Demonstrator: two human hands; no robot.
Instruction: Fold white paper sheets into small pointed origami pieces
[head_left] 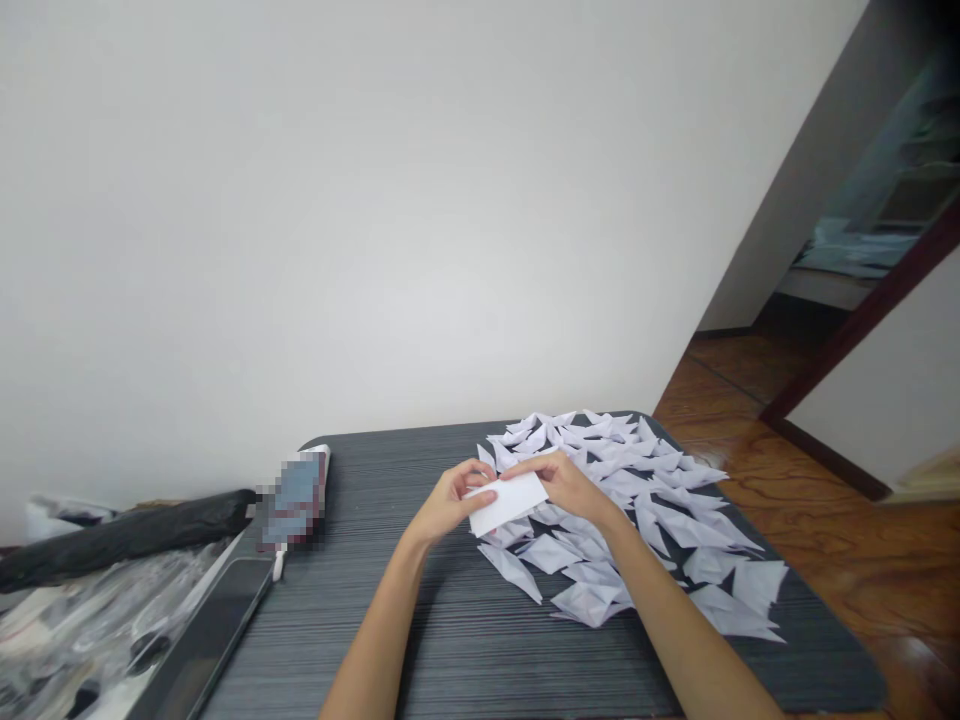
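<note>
Above the dark table, a folded white sheet of paper (511,503) is held up between both hands. My left hand (452,503) pinches its left end, thumb in front and fingers behind. At the upper right edge of the paper, my right hand (564,483) is closed on it with the forefinger stretched along the top. Behind and below the hands, many folded white paper boats (592,600) lie spread over the right side of the table, some overlapping. Part of the pile is hidden by my right forearm.
The dark striped table (345,640) stands against a pale wall (420,220). A blurred-out packet (296,500) lies at its back left. Left of the table are a long black roll (127,540) and clear plastic bags (112,620). Wooden floor (825,520) shows at right.
</note>
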